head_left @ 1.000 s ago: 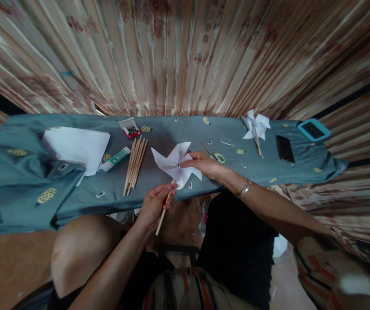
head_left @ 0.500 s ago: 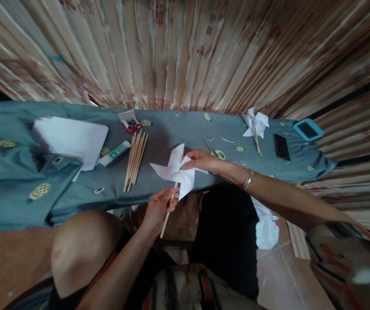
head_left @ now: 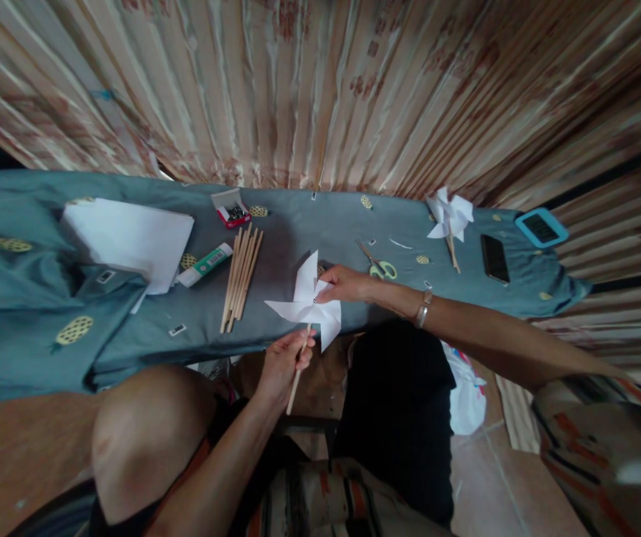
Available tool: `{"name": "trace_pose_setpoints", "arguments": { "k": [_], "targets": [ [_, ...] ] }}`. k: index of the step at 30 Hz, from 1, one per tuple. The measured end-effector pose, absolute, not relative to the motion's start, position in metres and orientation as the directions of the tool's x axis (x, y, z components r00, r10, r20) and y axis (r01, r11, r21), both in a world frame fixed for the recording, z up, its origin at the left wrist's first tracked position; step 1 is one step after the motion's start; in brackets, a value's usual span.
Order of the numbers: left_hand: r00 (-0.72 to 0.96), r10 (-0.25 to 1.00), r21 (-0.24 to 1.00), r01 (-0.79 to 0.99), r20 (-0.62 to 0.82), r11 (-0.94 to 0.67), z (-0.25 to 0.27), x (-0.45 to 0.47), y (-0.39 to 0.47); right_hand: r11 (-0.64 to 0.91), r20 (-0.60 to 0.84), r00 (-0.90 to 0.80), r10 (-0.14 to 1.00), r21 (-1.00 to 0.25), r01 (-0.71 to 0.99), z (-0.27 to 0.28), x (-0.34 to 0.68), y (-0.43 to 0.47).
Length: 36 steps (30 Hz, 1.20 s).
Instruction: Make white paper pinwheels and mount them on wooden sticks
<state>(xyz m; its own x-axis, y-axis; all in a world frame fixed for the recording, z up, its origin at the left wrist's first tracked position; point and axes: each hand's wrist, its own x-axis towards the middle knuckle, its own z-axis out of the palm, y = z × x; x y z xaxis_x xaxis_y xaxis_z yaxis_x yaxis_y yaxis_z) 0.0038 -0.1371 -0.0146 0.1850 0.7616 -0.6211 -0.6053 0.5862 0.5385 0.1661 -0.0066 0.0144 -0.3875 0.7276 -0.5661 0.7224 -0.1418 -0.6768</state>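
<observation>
My left hand (head_left: 286,363) is closed around a thin wooden stick (head_left: 293,391), just below a white paper pinwheel (head_left: 304,287). The stick's upper end meets the pinwheel from behind, and a small pin head shows at the pinwheel's centre. My right hand (head_left: 343,285) pinches the paper near that centre, on the right side, and its fingers cover part of a blade. Both hands are at the near edge of the cloth-covered table (head_left: 331,216). Left of the pinwheel lies a bundle of wooden sticks (head_left: 242,280).
Scissors (head_left: 379,265), a second pinwheel (head_left: 450,214), a phone (head_left: 494,258) and a blue-framed device (head_left: 542,227) lie to the right. On the left are white paper sheets (head_left: 130,235), a green-and-white box (head_left: 205,265) and a red box of pins (head_left: 231,209). A curtain (head_left: 320,89) hangs behind.
The pinwheel has turned slightly, and its centre pin now shows beside my right fingers. Both hands keep their holds. The whole view has shifted a little.
</observation>
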Motion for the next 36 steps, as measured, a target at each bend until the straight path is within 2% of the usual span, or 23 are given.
{"name": "trace_pose_setpoints", "arguments": {
  "k": [7, 15, 27, 36],
  "targets": [
    [0.180, 0.750, 0.516, -0.624, -0.636, 0.587, -0.023, 0.009, -0.140, 0.117, -0.565, -0.411, 0.715, -0.484, 0.867, 0.032, 0.155, -0.007],
    [0.181, 0.748, 0.503, -0.638, -0.638, 0.583, -0.023, 0.014, -0.142, 0.352, -0.592, -0.480, 0.647, -0.327, 0.877, 0.044, 0.145, -0.002],
    [0.204, 0.729, 0.467, -0.649, -0.653, 0.600, -0.028, 0.017, -0.144, 0.527, -0.595, -0.587, 0.549, -0.299, 0.796, 0.041, 0.143, 0.012],
    [0.219, 0.704, 0.433, -0.655, -0.675, 0.619, -0.031, 0.016, -0.143, 0.538, -0.611, -0.583, 0.536, -0.286, 0.793, 0.038, 0.140, 0.014]
  ]
}}
